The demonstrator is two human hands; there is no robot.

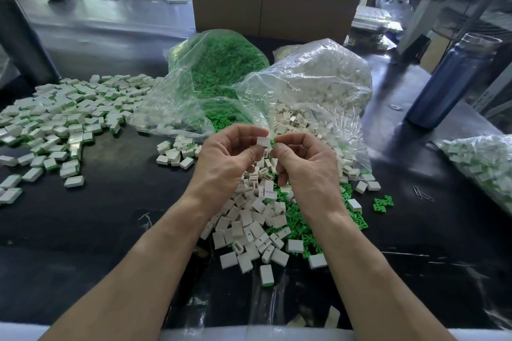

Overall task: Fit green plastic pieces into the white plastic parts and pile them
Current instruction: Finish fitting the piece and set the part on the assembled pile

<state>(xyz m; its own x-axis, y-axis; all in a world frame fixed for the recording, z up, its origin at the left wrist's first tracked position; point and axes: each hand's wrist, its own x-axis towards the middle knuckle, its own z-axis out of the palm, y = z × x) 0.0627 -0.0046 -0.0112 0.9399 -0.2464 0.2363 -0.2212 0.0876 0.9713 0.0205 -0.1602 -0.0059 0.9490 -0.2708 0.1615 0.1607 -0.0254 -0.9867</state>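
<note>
My left hand (pixel 224 158) pinches a small white plastic part (pixel 263 142) at the centre of the view. Right beside it, my right hand (pixel 302 163) pinches a green plastic piece (pixel 273 143) that touches the white part's right end. Under both hands lies a loose heap of white parts (pixel 249 219) mixed with green pieces (pixel 293 219). A spread pile of fitted white-and-green parts (pixel 66 119) covers the left of the black table.
Two open clear bags stand behind my hands, one of green pieces (pixel 221 63), one of white parts (pixel 321 77). A blue bottle (pixel 448 83) stands at the right, another filled bag (pixel 482 163) at the far right edge. A cardboard box (pixel 271 8) sits behind.
</note>
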